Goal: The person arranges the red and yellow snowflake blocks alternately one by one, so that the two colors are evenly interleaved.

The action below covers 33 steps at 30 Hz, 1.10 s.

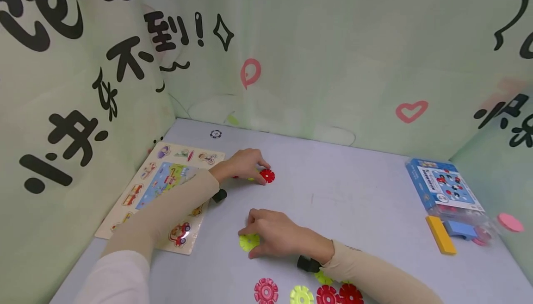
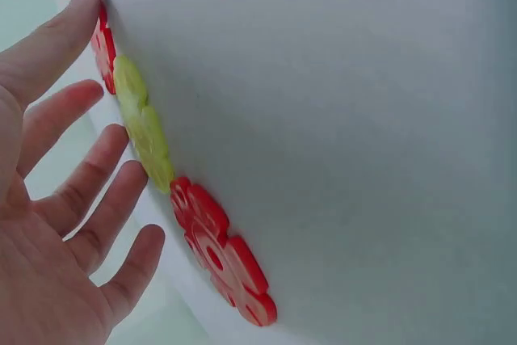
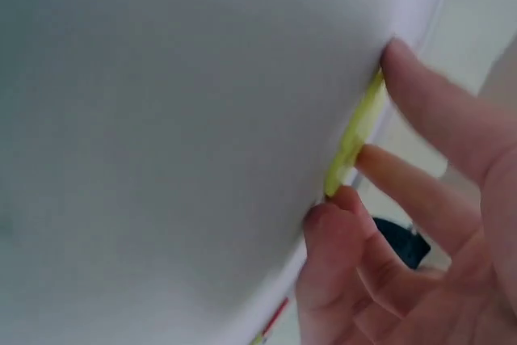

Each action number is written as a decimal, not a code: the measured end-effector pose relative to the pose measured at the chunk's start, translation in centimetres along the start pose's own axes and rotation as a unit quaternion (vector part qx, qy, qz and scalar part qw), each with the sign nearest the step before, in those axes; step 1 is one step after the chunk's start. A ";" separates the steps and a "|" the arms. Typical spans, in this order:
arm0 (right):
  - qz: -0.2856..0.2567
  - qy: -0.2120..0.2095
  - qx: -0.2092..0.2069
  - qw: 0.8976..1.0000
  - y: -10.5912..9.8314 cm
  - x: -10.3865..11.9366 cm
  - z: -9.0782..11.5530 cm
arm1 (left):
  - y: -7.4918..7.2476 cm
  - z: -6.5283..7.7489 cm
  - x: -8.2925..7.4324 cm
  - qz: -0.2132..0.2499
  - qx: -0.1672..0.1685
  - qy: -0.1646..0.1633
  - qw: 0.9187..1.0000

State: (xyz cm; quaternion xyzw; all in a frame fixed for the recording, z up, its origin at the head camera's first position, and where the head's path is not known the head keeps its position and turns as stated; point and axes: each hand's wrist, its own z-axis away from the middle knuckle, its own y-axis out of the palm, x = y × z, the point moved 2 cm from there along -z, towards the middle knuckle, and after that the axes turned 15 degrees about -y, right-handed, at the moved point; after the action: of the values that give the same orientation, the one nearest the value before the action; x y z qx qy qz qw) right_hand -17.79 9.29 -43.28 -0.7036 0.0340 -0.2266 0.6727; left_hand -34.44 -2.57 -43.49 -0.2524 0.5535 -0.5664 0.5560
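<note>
The yellow-green disc [image 1: 249,242] is near the middle of the worktop [image 1: 354,197], held by the right hand [image 1: 276,234]. It looks like thin moulded plastic, so it is probably light, stiff, a little slick on its face and hard to break; the notched rim seems the best place to take hold. It lies within the right hand's grip, which is partly closed, digits curled to opposite sides of that rim and pinching it; the right wrist view shows it nearly edge-on between them. Farther off, the left hand [image 1: 245,163] has its fingers spread beside a line of a red disc [image 2: 222,256], a yellow disc [image 2: 144,127] and a second red disc [image 2: 103,54]; this grip is slack, and I cannot tell how firmly any fingertip touches them. Toward the near edge are a pink-red disc [image 1: 266,291], a lime disc [image 1: 301,295] and two deep-red discs [image 1: 328,294], part of this group passing under the right sleeve [image 1: 374,267]. A picture board [image 1: 195,227] lies under the left forearm; at far right sit a blue box [image 1: 451,186], a yellow block [image 1: 440,235] and a blue block [image 1: 460,230].
</note>
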 end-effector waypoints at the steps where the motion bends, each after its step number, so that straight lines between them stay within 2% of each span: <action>1: 0.006 0.004 0.001 1.000 0.0 0.2 -0.1 | 0.0 0.0 -0.1 0.001 -0.001 -0.002 1.000; 10: -0.013 0.040 0.012 0.999 -0.1 0.7 0.0 | 0.2 -0.1 -0.3 -0.013 -0.008 -0.009 1.000; 18: -0.040 -0.001 0.031 0.999 -0.8 0.7 0.6 | 0.3 0.1 -0.4 -0.008 -0.004 -0.011 1.000; 22: -0.051 -0.005 0.035 0.998 -1.1 0.3 0.9 | 0.4 0.0 -0.3 -0.013 -0.011 -0.007 1.000; 26: -0.065 0.005 0.015 0.998 -1.0 -0.6 1.2 | 0.4 -0.1 -0.2 -0.012 -0.014 -0.008 1.000; 29: -0.079 0.024 -0.019 0.996 -1.3 -2.1 1.7 | 0.4 -0.1 0.0 -0.012 -0.012 -0.008 1.000; 33: -0.090 0.094 -0.078 0.988 -2.7 -6.0 2.6 | 0.5 -0.3 0.0 -0.011 -0.010 -0.003 1.000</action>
State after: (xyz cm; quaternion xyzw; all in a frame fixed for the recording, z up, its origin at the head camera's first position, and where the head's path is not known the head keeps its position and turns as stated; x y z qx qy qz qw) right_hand -22.86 14.09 -42.27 -0.7298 0.0514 -0.3478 0.5863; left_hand -34.50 -2.34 -44.05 -0.2657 0.5544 -0.5661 0.5491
